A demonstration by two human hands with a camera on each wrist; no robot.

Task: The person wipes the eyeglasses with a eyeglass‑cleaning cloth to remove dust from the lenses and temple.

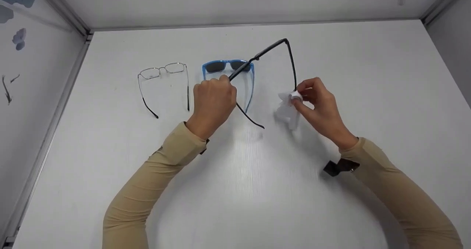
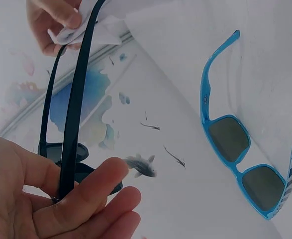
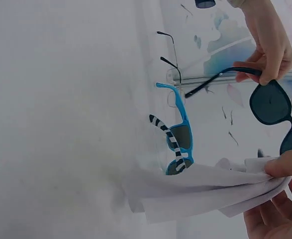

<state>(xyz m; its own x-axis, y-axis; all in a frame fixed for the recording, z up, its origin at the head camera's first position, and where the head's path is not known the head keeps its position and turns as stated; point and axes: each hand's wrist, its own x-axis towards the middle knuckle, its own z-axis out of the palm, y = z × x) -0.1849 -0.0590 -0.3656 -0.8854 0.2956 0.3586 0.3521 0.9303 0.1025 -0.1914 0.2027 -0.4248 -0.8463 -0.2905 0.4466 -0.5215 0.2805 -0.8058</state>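
Observation:
My left hand (image 1: pixel 213 98) grips a pair of black sunglasses (image 3: pixel 271 102) near one hinge, holding them up above the table. White thin cloth (image 3: pixel 205 191) is pinched between the thumb and fingers of my right hand (image 1: pixel 323 111), wrapped about the end of the other temple arm; the arm's tip is hidden in its folds. Loose cloth hangs below those fingers. In the left wrist view, both black temple arms (image 2: pixel 73 114) stretch up from the left hand toward the cloth. Behind the held pair, blue-framed sunglasses (image 2: pixel 229 139) with dark lenses and a striped arm lie unfolded.
Thin metal-rimmed eyeglasses (image 1: pixel 151 73) lie unfolded on the white table (image 1: pixel 235 204), left of the blue pair. White panels with printed flowers and fish (image 2: pixel 141 165) border the table at the back and sides.

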